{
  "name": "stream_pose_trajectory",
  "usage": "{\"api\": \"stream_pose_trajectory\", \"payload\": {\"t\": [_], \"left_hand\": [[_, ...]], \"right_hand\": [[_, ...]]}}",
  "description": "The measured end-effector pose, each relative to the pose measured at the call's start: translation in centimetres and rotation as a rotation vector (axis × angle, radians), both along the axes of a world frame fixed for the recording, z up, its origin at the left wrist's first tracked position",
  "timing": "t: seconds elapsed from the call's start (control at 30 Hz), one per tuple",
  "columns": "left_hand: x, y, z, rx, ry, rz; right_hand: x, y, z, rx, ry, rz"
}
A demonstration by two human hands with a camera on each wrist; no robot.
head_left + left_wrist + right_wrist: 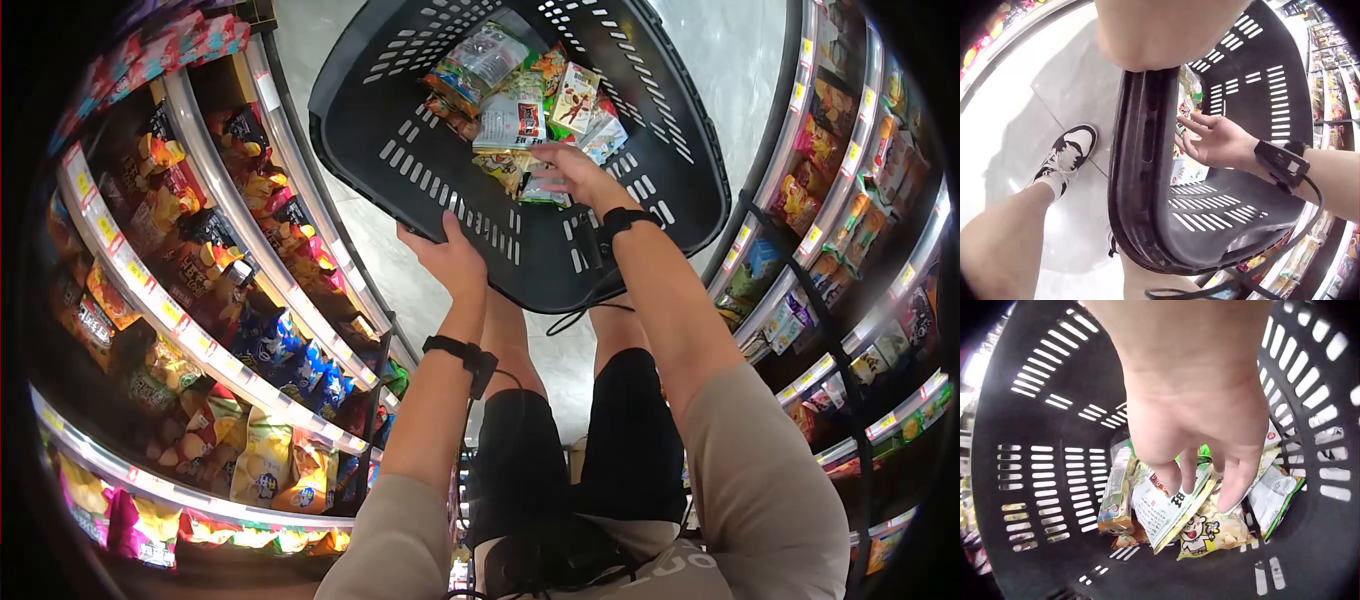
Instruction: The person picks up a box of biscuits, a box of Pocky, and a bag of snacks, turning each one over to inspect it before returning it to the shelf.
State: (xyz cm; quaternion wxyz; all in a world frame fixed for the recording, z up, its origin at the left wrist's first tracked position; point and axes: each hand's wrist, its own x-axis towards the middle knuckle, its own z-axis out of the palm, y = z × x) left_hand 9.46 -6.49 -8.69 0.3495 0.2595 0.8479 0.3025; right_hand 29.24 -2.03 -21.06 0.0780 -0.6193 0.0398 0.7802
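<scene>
My left hand (452, 265) grips the near left rim of a black plastic shopping basket (360, 115), thumb over the edge on the inner side. My right hand (582, 180) reaches into the basket with its fingers loosely spread, pointing down at the snack packets. Right under its fingertips lie a yellow snack bag with a cartoon figure (1216, 534) and a white-and-green bag (1159, 499). A clear-windowed packet (482, 62) and a small cream box with a red figure (575, 98) lie farther inside the basket.
Shelves of chips bags (240, 400) rise on the left, and more snack shelves (800, 190) line the right. A pale tiled floor (1079, 81) runs between them. My legs stand right behind the basket, a shoe (1069, 153) beside it. A cable (1310, 225) hangs from the right wrist camera.
</scene>
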Motion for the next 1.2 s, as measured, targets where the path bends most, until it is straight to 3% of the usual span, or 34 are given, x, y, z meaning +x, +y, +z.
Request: {"api": "stream_pose_trajectory", "payload": {"t": [0.1,0.23,0.37,0.47,0.5,0.57,0.6,0.63,0.7,0.77,0.8,0.83,0.9,0.93,1.0,1.07,1.1,1.13,1.2], "left_hand": [[-0.2,-0.8,0.1,0.026,-0.004,-0.006],[0.2,-0.4,0.7,-0.030,0.004,0.001],[0.1,0.3,2.5,-0.117,0.004,-0.047],[-1.9,0.4,3.6,-0.274,-0.037,-0.250],[-2.9,0.4,3.8,-0.262,-0.108,-0.294],[-3.8,1.5,5.8,-0.330,0.207,-0.399],[-4.5,3.0,8.4,-0.205,0.169,-0.380],[-4.6,4.4,10.6,-0.050,0.206,-0.395],[-4.6,8.1,15.8,0.192,-0.118,-0.461],[-2.9,12.1,23.8,0.186,-0.511,-0.703],[-1.8,13.8,27.9,0.143,-0.581,-0.836],[-0.9,14.9,30.5,0.136,-0.641,-0.948],[1.7,16.4,37.9,0.108,-0.496,-1.283],[3.9,16.0,43.6,0.134,-0.583,-1.409],[7.2,14.9,48.2,0.502,-0.393,-1.820],[11.7,11.9,55.3,0.729,-0.546,-2.189],[12.9,9.5,58.0,0.705,-0.322,-2.339],[13.6,7.4,58.4,0.821,-0.190,-2.435],[16.2,3.6,58.9,0.809,-0.339,-2.490]], "right_hand": [[-0.9,-0.7,-0.5,-0.012,0.033,-0.189],[-1.4,-0.4,1.1,0.019,-0.136,-0.454],[-0.2,0.9,5.9,0.183,-0.342,-0.497],[1.4,1.4,12.9,0.371,-0.422,-0.324],[2.0,0.9,14.6,0.443,-0.459,-0.122],[3.3,-0.3,19.1,0.569,-0.508,0.234],[3.8,-0.6,22.4,0.630,-0.525,0.385],[4.0,-1.3,26.2,0.760,-0.569,0.404],[4.1,-2.6,33.4,0.933,-0.726,0.668],[4.0,-4.0,41.1,0.957,-0.864,0.759],[3.9,-4.3,46.3,1.032,-0.906,0.786],[3.7,-5.1,50.1,1.038,-0.911,0.837],[4.1,-7.2,55.6,1.121,-0.973,0.858],[4.1,-8.7,57.7,1.201,-1.023,0.825],[4.4,-11.2,64.4,1.310,-1.147,0.806],[4.7,-13.8,70.4,1.393,-1.276,0.769],[4.4,-15.7,73.0,1.416,-1.334,0.733],[4.2,-17.6,74.7,1.437,-1.384,0.693],[4.2,-21.9,77.1,1.441,-1.567,0.599]]}}
